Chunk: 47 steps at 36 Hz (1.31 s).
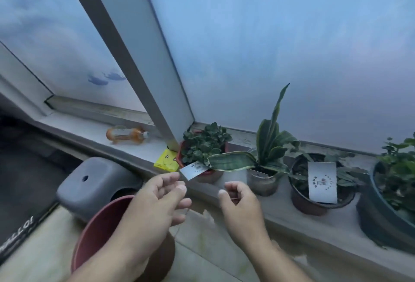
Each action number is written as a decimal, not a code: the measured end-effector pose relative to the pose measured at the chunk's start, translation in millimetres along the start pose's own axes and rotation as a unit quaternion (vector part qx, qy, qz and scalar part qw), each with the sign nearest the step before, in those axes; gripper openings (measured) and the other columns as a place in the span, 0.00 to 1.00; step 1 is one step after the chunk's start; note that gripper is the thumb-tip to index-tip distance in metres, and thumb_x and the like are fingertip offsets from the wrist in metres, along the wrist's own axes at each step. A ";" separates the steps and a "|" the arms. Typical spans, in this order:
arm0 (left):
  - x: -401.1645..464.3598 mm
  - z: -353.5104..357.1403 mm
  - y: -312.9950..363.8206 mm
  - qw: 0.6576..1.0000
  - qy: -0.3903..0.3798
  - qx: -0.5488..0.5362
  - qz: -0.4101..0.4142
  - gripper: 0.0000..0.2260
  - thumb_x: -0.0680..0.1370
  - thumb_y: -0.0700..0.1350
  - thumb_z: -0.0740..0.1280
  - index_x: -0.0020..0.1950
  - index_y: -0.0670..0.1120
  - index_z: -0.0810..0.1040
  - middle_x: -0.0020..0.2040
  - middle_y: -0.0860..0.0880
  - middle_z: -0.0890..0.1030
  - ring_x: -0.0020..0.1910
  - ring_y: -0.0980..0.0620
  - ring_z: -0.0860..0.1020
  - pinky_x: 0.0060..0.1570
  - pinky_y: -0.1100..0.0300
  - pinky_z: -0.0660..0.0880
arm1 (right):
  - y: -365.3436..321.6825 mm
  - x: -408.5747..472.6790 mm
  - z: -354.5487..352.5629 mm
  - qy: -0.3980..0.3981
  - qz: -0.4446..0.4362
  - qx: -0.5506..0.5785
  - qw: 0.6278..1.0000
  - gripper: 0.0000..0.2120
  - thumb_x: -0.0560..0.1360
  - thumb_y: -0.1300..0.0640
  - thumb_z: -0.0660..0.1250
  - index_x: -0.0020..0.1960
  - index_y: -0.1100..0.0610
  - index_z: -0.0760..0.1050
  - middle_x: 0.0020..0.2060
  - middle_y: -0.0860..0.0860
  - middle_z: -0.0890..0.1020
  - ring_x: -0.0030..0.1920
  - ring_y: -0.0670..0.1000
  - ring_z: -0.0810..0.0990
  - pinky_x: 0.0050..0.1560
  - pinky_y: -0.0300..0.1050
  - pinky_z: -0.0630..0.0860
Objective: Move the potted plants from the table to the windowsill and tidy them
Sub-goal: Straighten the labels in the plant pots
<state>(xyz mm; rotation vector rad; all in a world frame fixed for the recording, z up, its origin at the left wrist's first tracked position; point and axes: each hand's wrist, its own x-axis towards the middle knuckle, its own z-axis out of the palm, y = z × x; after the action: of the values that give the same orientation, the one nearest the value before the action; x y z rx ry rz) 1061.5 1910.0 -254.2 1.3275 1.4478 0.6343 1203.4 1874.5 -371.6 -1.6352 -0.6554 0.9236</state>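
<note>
- The windowsill (pixel 289 208) runs from lower right up toward the left, and four potted plants already stand on it; by this the carrying looks mostly done and the tidying step seems in hand.
- At the far right sits the big dark pot (pixel 381 219), cut off by the frame edge; just beside it is the brown pot (pixel 314 203) with a white card standing in it.
- Next comes the snake plant (pixel 265 158), its low leaf reaching across the red pot (pixel 203 160) by the window post, where a tilted label (pixel 193 170) overhangs the sill's front edge.
- Both hands hover just short of that label: the left hand (pixel 157 201) is loosely open and empty, while the right hand (pixel 242 203) has its fingers curled; whether it pinches anything I cannot tell.
- The next move probably calls for a fine pinch on the label, without nudging the red pot off the edge.
- Free sill lies leftward, past the yellow packet (pixel 166 161) and the orange bottle (pixel 126 134) lying on its side.
</note>
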 end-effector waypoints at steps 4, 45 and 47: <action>24.3 -27.4 -10.5 0.999 0.031 0.026 -0.002 0.11 0.81 0.44 0.67 0.62 0.53 0.77 0.56 0.53 0.82 0.48 0.54 0.85 0.48 0.53 0.82 | 16.2 2.1 6.5 -0.027 0.009 -0.085 0.996 0.04 0.76 0.52 0.71 0.47 0.46 0.77 0.41 0.45 0.83 0.41 0.38 0.80 0.48 0.40 0.79; 169.1 -7.8 -52.8 0.993 -0.058 -0.075 -0.072 0.06 0.73 0.36 0.67 0.40 0.45 0.81 0.39 0.41 0.86 0.35 0.45 0.82 0.47 0.40 0.83 | -17.9 38.1 115.5 0.074 -0.078 -0.430 0.896 0.13 0.80 0.46 0.63 0.62 0.48 0.75 0.52 0.49 0.73 0.53 0.54 0.77 0.49 0.52 0.75; 163.0 -10.3 -48.0 0.992 -0.066 -0.085 -0.068 0.08 0.76 0.37 0.66 0.38 0.44 0.81 0.35 0.43 0.86 0.34 0.46 0.83 0.48 0.43 0.82 | -20.1 42.4 110.8 0.082 -0.090 -0.425 0.897 0.12 0.81 0.48 0.62 0.60 0.49 0.78 0.50 0.50 0.74 0.52 0.54 0.77 0.48 0.53 0.75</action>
<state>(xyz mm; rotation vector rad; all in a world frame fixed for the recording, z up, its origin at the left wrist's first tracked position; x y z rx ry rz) 1055.4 2052.9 -346.4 1.1080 1.3335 0.5558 1134.5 1973.1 -373.6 -2.3302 -1.1706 0.3430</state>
